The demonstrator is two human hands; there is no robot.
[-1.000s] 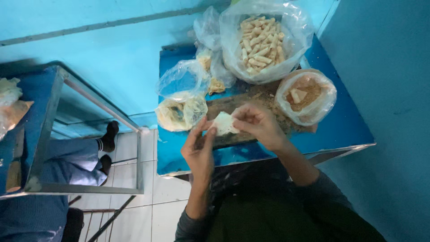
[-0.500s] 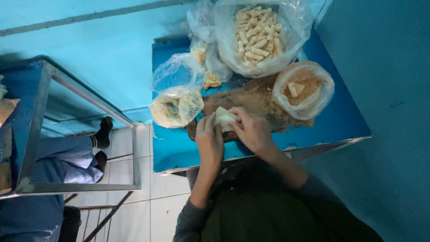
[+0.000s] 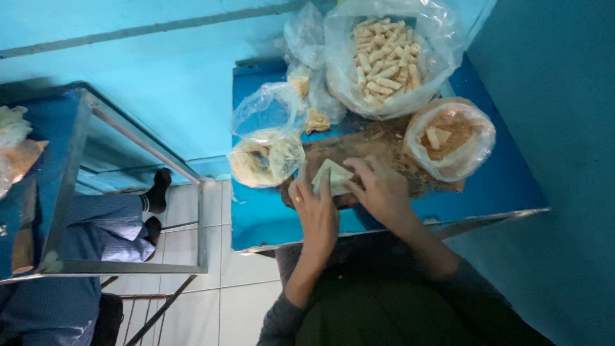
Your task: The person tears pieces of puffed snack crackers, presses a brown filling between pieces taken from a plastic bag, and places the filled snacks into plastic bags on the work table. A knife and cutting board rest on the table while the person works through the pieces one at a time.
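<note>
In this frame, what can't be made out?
- Head view: the wrapper is partly covered by the left hand and right hand; any filling is hidden.
- The brown bag: contents too small to identify.
- The seated person at left is cut off by the frame edge.

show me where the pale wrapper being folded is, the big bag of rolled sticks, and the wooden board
pale wrapper (image 3: 333,176), head view, on its flat middle between the hands.
big bag of rolled sticks (image 3: 386,61), head view, on the pile inside.
wooden board (image 3: 378,144), head view, on its bare top.
</note>
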